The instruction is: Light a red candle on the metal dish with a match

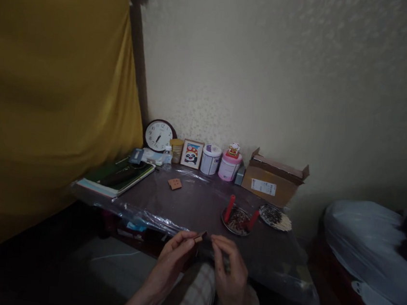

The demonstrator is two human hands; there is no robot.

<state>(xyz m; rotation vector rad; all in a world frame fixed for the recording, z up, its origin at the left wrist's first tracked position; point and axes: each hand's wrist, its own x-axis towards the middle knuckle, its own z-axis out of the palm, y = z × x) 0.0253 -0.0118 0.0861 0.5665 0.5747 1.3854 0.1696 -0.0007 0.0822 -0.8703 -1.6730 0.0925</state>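
1. The left hand, at the bottom centre of the frame, has its fingers clamped on a small brown box, thumb and forefinger pinching its left end.
2. The right hand is just right of it. Its fingers are drawn together at the box's right end, but the dim light hides whether they grip it.
3. The box is held just above the near edge of the bench, which is dark and covered in clear plastic sheet.
4. Just beyond the hands, right of centre, a round dish holds two red candles tilted against its rim.
5. A second dish lies just beside it on the right, with pale sticks fanned over it.
6. A small brown tile lies alone nearer the frame's centre.
7. Along the wall, from left to right, stand a round clock, a framed picture, a white tub, a pink tub and an open cardboard box.
8. A stack of books lies at the bench's left end.
9. A yellow cloth fills the left of the frame.
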